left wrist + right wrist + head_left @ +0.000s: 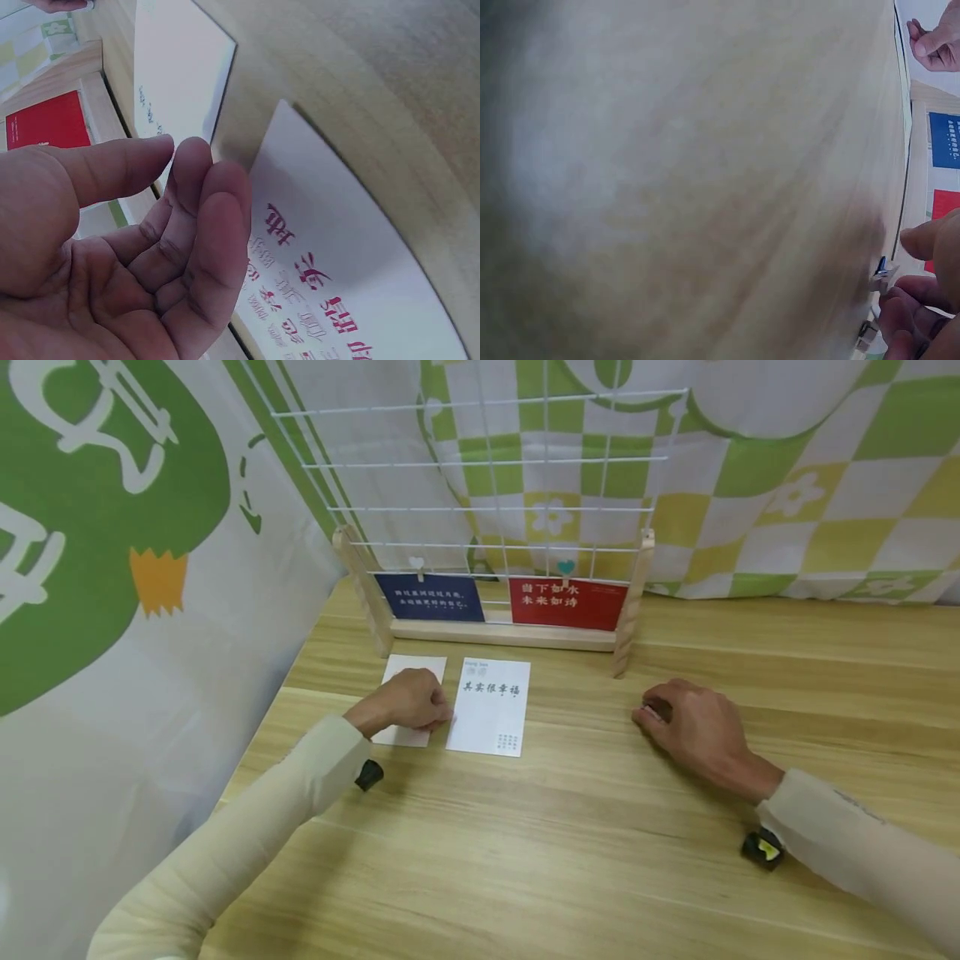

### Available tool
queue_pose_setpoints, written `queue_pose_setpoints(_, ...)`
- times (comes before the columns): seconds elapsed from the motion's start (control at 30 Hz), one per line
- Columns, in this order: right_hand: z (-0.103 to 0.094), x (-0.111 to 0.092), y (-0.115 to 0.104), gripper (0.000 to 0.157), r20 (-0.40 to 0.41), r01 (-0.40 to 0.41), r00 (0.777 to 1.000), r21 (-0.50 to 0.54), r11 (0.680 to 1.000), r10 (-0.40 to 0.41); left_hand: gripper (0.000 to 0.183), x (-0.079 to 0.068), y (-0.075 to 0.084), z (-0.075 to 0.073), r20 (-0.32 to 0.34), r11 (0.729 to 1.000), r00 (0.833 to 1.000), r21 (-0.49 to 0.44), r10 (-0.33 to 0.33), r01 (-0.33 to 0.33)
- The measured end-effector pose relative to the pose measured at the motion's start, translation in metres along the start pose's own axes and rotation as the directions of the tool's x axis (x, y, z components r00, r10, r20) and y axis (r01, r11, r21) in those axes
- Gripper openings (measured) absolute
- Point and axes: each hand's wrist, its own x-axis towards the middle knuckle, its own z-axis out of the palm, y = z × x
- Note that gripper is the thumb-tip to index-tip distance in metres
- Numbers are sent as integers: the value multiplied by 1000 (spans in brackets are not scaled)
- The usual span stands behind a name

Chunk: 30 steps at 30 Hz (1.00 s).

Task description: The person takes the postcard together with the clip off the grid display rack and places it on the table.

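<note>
In the head view my left hand (pixel 416 697) hovers over a pale card (pixel 401 737). Its fingers are loosely bent, thumb tip beside the index fingertip, with nothing between them. The left wrist view shows that card (pixel 322 247) with red lettering below the fingers. To its right lies a white card (pixel 487 718) with dark lettering. My right hand (pixel 697 727) is low over the table at the right, fingers bent. At its fingertips is a small clip (pixel 883 277); the thumb stands apart from it. A second small clip (pixel 867 335) lies close by, partly hidden.
A white wire grid (pixel 546 463) in a wooden stand (pixel 502 635) rises behind the cards. Clipped low on it are a blue card (pixel 431 600) with a white heart clip and a red card (pixel 566 610) with a teal heart clip. A patterned curtain (pixel 795 502) hangs behind.
</note>
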Motion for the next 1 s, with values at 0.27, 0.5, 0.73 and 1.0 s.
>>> queue_pose_setpoints(0.27,-13,7,-7,26,-106,56,993,-10,998,-57,29,5,8,-3,-86,996,996,-89,-22,15)
queue_pose_setpoints(0.5,-19,23,-20,24,-147,68,987,-12,998,-69,22,12,17,-6,-173,996,985,-82,12,-27)
queue_pose_setpoints(0.73,-14,46,-42,21,-137,125,983,37,991,-119,22,14,18,-10,-228,997,974,-70,0,-17)
queue_pose_setpoints(1.0,-6,70,-73,32,-78,126,990,60,990,-121,20,13,12,-15,-259,992,966,-126,-20,-13)
